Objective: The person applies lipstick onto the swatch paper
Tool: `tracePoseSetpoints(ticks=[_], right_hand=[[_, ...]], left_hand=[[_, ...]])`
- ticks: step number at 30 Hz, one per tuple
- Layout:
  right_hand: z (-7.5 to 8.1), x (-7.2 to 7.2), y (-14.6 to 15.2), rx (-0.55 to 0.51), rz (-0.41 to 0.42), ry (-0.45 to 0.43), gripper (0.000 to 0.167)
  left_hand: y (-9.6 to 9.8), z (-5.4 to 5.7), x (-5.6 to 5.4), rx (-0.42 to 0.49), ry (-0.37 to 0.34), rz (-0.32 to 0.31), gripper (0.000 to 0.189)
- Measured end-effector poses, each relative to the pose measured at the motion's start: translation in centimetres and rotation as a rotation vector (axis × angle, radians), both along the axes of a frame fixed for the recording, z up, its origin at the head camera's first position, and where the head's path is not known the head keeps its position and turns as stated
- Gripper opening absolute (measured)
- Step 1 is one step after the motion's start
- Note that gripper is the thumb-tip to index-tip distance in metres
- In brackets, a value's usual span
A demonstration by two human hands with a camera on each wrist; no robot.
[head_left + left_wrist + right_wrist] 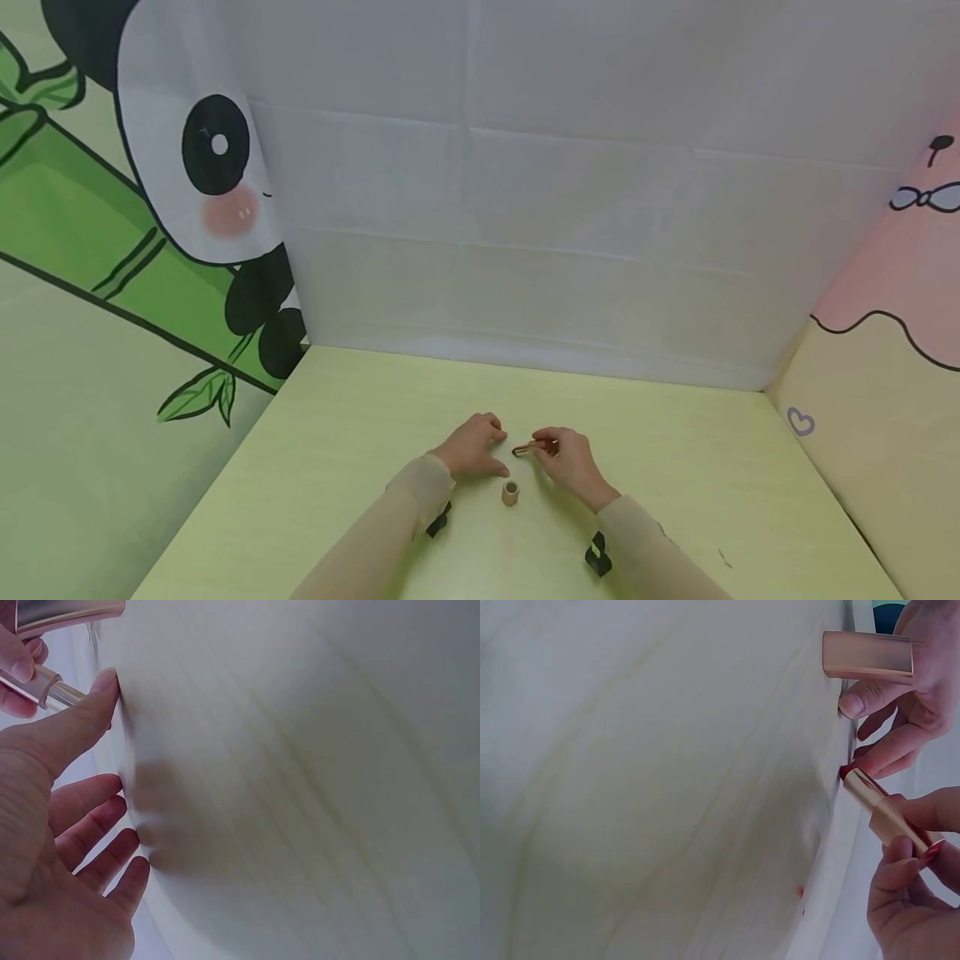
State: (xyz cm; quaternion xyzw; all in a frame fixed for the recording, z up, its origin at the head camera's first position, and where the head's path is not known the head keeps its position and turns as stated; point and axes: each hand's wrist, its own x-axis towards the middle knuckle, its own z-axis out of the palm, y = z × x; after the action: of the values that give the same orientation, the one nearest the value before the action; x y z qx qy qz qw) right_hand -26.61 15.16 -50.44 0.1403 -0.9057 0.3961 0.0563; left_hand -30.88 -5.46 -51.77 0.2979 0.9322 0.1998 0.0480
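Note:
My right hand [567, 458] pinches an uncapped lipstick [877, 801] between thumb and fingers. Its gold tube is tilted, and the red tip points toward my left hand, close over the table. Beside it, my left hand [472, 448] holds nothing; its fingers are spread and bent, with the fingertips at the table surface, as the left wrist view [67, 825] also shows. The rose-gold lipstick cap [510, 493] stands upright on the table, hollow end up, nearer to me than both hands. In the right wrist view the cap [866, 656] overlaps part of the left hand.
The pale yellow table [360, 392] runs back to a white sheet wall [525, 250]. A panda-printed wall [172, 317] stands on the left, a pink and cream one [862, 400] on the right. A thin dark mark [724, 558] lies on the table at front right.

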Motion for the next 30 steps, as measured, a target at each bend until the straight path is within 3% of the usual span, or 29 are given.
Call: tracePoseSetpoints(ticks=[30], right_hand=[[0.5,1.4,0.5,0.039,0.092,-0.001,0.016]], left_hand=[[0.1,-0.4,-0.3,-0.025,0.011,0.002,0.068]])
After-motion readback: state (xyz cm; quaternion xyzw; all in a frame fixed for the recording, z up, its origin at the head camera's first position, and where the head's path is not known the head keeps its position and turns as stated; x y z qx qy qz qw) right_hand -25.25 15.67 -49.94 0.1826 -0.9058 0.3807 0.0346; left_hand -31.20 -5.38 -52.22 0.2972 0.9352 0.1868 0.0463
